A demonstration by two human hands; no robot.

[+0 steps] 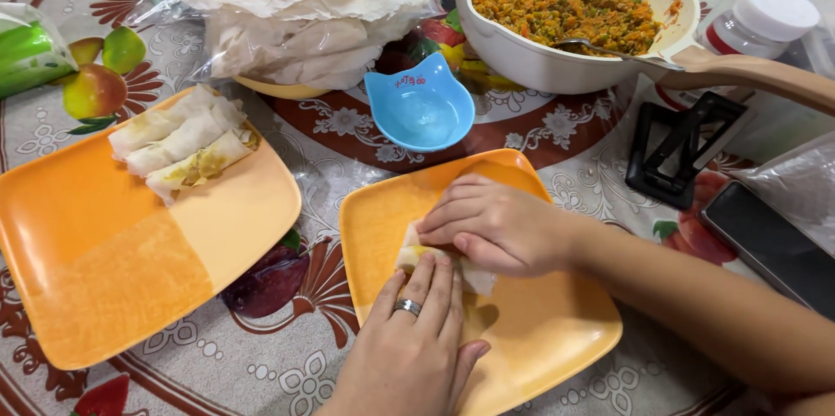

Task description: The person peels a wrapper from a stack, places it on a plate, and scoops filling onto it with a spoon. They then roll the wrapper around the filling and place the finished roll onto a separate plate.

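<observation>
Two hands are pressing on one pale wrapper roll (439, 264) lying across the nearer orange plate (539, 329). The left hand (416, 342), wearing a ring, is lying flat with its fingers extended and resting on the roll's near edge, gripping nothing. The right hand (496, 224) is coming in from the right side, its fingers curled down over the top of the roll and holding it in place; most of the roll is hidden beneath them, so its filling is hard to make out. Just beyond the plate a small blue cat-shaped bowl (421, 110) is sitting, apparently holding clear liquid. To the left, a second orange plate (113, 251) is carrying three finished rolls (184, 142) at its far corner. Farther back, a plastic bag of thin wrappers (300, 7) is lying beside a white pan (557, 68) filled with orange minced filling, a spoon resting in it. A black stand (674, 150) and a dark phone (770, 242) are lying to the right on the patterned tablecloth (261, 364).
</observation>
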